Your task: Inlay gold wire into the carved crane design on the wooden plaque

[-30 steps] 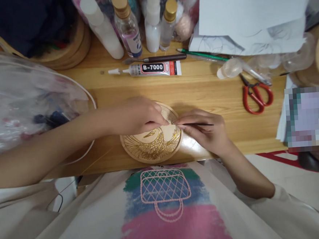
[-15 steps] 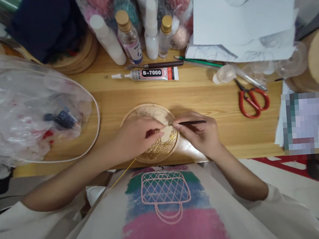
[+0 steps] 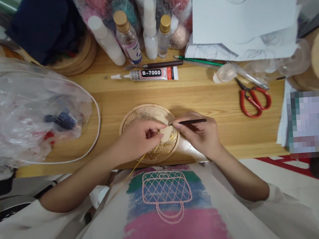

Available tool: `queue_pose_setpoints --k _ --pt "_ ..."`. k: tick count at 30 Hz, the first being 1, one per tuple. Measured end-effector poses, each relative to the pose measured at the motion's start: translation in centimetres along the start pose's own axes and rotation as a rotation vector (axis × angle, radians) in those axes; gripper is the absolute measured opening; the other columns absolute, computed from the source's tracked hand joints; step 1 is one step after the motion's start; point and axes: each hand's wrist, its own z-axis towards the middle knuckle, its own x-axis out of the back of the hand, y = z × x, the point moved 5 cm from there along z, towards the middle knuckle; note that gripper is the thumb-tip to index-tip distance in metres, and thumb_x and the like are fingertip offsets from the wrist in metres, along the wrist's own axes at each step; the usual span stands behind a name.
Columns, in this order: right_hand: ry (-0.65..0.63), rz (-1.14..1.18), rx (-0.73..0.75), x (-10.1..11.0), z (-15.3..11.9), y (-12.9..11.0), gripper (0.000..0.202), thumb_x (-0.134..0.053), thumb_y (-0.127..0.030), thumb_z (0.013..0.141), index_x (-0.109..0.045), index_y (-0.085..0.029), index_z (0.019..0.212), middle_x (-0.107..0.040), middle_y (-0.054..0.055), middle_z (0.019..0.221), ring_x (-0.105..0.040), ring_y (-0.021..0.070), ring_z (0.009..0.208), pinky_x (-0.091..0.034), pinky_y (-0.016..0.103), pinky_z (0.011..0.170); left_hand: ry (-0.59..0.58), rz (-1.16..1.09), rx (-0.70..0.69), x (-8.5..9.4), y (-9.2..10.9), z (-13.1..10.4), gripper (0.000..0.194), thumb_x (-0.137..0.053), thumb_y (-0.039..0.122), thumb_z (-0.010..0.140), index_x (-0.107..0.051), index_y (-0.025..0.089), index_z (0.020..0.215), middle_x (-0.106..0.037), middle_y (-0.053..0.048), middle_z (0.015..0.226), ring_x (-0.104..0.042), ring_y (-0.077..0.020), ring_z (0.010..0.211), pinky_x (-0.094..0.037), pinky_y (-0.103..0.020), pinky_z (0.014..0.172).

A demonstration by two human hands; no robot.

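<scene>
A round wooden disc point(image 3: 141, 111) with engraved lines lies near the table's front edge, gold strands on its lower right part. Over its left side rests my left hand point(image 3: 141, 137), thumb and fingers closed; a thin yellow thread point(image 3: 133, 171) runs from beneath it down over my clothing. What its fingertips pinch is too small to make out for certain. At the disc's right edge my right hand point(image 3: 200, 131) holds a slim dark tool point(image 3: 191, 121), whose tip is close to my left fingertips.
Behind the disc lie a B-7000 glue tube point(image 3: 152, 74) and a brown-handled tool point(image 3: 163, 64). Red-handled scissors point(image 3: 253, 100) are at right, below white papers point(image 3: 242, 19). Several bottles point(image 3: 128, 38) stand at the back. A plastic bag point(image 3: 19, 114) covers the left side.
My left hand and forearm have shifted slightly to the right, and the yellow thread has moved right with them. My right hand has hardly moved. The view has shifted slightly.
</scene>
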Motion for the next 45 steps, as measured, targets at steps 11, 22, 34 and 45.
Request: queue_pose_setpoints --k 11,22,34,45 --pt "0.025 0.012 -0.005 -0.1 -0.2 0.3 0.005 -0.069 -0.016 0.084 -0.072 -0.018 0.082 -0.076 0.002 0.080 -0.071 0.0136 0.074 -0.056 0.026 0.071 0.012 -0.119 0.068 -0.7 -0.8 -0.1 0.033 -0.058 0.030 0.078 -0.075 0.015 0.101 -0.057 0.003 0.060 -0.046 -0.0088 0.052 -0.034 -0.020 0.046" --pt "0.131 0.010 0.180 2.5 1.9 -4.3 0.015 -0.066 -0.010 0.084 -0.072 -0.022 0.091 -0.076 0.003 0.086 -0.071 0.0159 0.080 -0.058 0.030 0.072 0.266 -0.013 -0.146 2.2 3.7 -2.5 0.027 -0.058 0.024 0.084 -0.073 0.018 0.105 -0.056 0.005 0.060 -0.041 -0.0073 0.049 -0.034 -0.020 0.045" --pt "0.381 -0.182 0.591 7.1 2.8 -14.7 0.027 -0.068 -0.006 0.081 -0.071 -0.023 0.103 -0.076 0.001 0.093 -0.070 0.0164 0.084 -0.059 0.032 0.074 0.637 0.461 -0.760 3.9 12.7 -8.7 0.036 -0.047 0.011 0.094 -0.055 0.023 0.127 -0.062 0.004 0.074 -0.049 -0.0087 0.057 -0.043 -0.021 0.055" --pt "0.680 -0.263 0.736 7.0 -1.1 -19.6 0.025 -0.065 -0.013 0.086 -0.071 -0.029 0.105 -0.076 0.003 0.090 -0.072 0.0220 0.084 -0.062 0.041 0.075 0.925 0.547 -0.942 1.2 14.2 -13.6 0.050 -0.046 0.010 0.095 -0.039 0.024 0.143 -0.068 0.000 0.079 -0.063 -0.0144 0.070 -0.051 -0.028 0.061"
